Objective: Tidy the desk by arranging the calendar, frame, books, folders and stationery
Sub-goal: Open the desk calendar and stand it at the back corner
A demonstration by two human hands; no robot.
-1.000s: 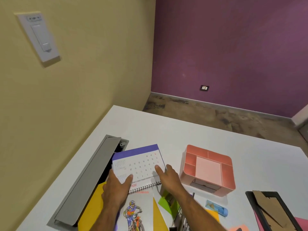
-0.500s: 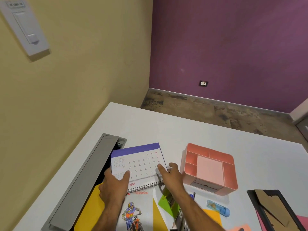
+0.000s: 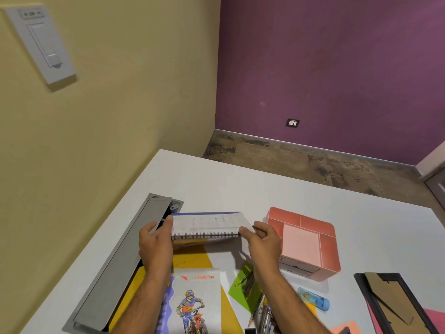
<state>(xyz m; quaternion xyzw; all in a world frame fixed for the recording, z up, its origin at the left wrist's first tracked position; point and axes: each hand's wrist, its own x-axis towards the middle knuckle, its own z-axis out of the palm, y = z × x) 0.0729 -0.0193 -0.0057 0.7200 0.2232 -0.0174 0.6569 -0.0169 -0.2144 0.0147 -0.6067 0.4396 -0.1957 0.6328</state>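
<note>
Both hands (image 3: 156,242) (image 3: 263,239) hold calendar (image 3: 207,224) crosswise, spiral nearest.

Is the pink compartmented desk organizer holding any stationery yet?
No, every compartment of the pink compartmented desk organizer shows only bare pink plastic.

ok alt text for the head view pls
Two hands, left hand and right hand, hold a spiral desk calendar by its ends above a white desk, beside a pink organiser and a face-down frame.
</note>
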